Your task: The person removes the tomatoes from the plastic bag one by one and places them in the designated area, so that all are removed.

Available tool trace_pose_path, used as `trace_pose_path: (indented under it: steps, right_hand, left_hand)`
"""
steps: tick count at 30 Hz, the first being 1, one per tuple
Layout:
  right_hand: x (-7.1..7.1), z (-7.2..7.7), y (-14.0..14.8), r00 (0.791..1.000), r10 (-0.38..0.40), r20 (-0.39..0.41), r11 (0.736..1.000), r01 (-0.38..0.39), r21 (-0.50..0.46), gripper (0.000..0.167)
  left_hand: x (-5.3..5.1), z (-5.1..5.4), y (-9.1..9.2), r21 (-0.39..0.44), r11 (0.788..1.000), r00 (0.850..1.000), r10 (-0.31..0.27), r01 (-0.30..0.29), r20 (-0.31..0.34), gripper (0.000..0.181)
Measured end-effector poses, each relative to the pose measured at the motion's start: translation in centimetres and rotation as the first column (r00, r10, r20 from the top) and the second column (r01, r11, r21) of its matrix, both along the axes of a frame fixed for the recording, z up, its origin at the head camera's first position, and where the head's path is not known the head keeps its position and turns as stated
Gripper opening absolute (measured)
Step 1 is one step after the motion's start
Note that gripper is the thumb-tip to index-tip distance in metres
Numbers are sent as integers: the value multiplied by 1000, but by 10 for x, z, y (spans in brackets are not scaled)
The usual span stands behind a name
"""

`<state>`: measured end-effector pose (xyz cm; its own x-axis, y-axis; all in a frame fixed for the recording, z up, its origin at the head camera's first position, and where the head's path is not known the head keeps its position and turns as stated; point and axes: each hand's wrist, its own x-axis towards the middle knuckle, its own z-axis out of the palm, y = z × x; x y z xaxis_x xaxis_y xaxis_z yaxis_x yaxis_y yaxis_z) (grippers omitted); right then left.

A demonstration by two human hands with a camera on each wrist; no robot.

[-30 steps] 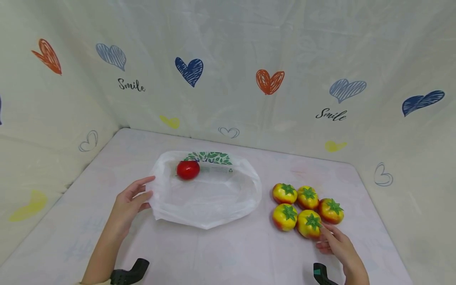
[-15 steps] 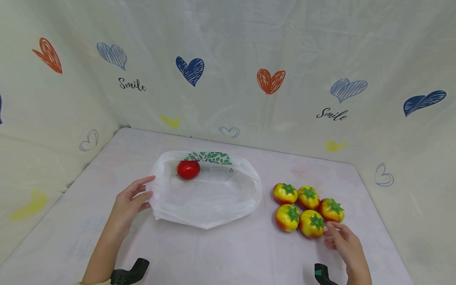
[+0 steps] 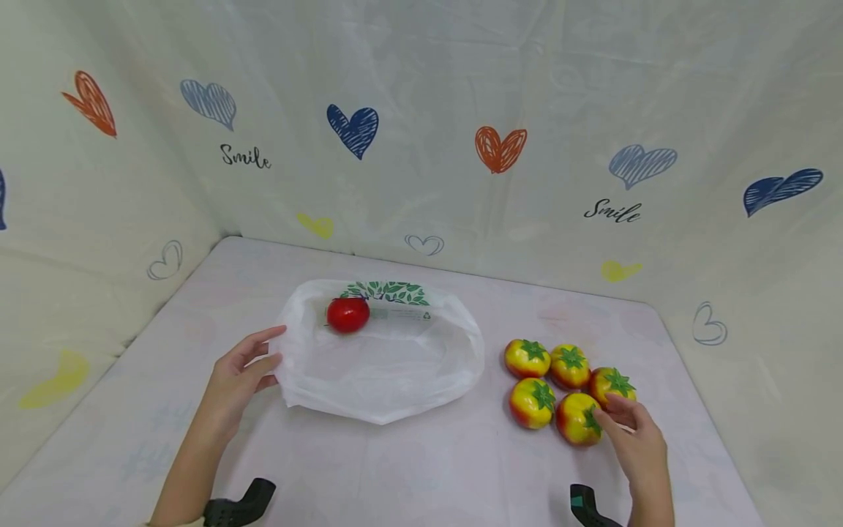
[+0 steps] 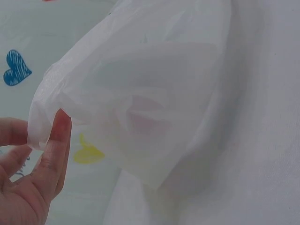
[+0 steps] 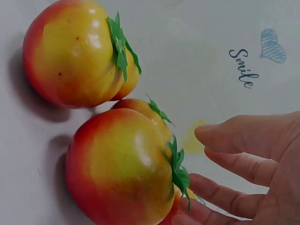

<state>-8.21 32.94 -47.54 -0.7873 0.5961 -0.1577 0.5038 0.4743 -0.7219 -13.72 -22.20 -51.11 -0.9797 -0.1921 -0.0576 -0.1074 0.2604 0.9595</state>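
Note:
A white plastic bag [image 3: 382,380] with a green leaf print lies with its mouth wide on the table. Inside it rests a shiny red tomato-like fruit [image 3: 348,315]. My left hand [image 3: 238,373] pinches the bag's left rim between thumb and fingers, as the left wrist view also shows. Several yellow-and-red tomato-like fruits with green leafy tops are grouped on the right. My right hand [image 3: 635,435] is at the front fruit [image 3: 578,419], fingers loosely bent and spread by its leafy top [image 5: 179,168]. Whether a fingertip touches the leaves I cannot tell.
The white-covered table [image 3: 421,468] ends at the back against a pale curtain [image 3: 421,66] printed with hearts and "Smile". Behind the front fruit sit a right-hand fruit [image 3: 607,383] and two more at the back. A black wrist device [image 3: 240,503] shows below the left hand.
The right hand drew slightly right, then came back to the front fruit. That fruit shifted a little right and tilted its leafy top toward the hand. Left hand and bag stayed put.

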Motion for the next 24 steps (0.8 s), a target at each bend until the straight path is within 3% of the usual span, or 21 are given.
trace_pose_path:
  steps: [3, 6, 8, 13, 16, 19, 21, 24]
  right_hand:
    - [-9, -30, 16, 1000, 26, -15, 997, -25, 70, 62]
    - [-13, -40, 20, 998, 58, -39, 995, -55, 87, 61]
    - [-13, -34, 12, 996, 67, -50, 990, -60, 131, 59]
    - [-6, 2, -21, 992, 75, -102, 989, -61, 134, 54]
    - [-4, 19, -38, 989, 83, -123, 994, -74, 80, 51]
    - [-7, 18, -46, 986, 106, -132, 991, -95, 92, 50]
    - [-10, 16, -49, 977, 145, -157, 989, -140, 42, 50]
    - [-19, 0, -51, 965, 192, -176, 981, -187, 47, 48]
  left_hand:
    - [1, 4, 1, 12, 1000, 1000, -14, 14, -4, 46]
    - [4, 10, 2, 20, 999, 999, -45, 45, -7, 47]
    - [5, 13, 3, 22, 999, 999, -44, 44, -5, 47]
    - [5, 15, 3, 25, 998, 999, -50, 50, 6, 46]
    - [5, 15, 2, 29, 998, 998, -62, 62, -1, 47]
    - [4, 11, 1, 19, 999, 999, -51, 51, 4, 47]
    - [2, 8, 0, 12, 999, 999, -41, 41, 8, 46]
    - [1, 4, -1, 14, 999, 999, -45, 45, -3, 46]
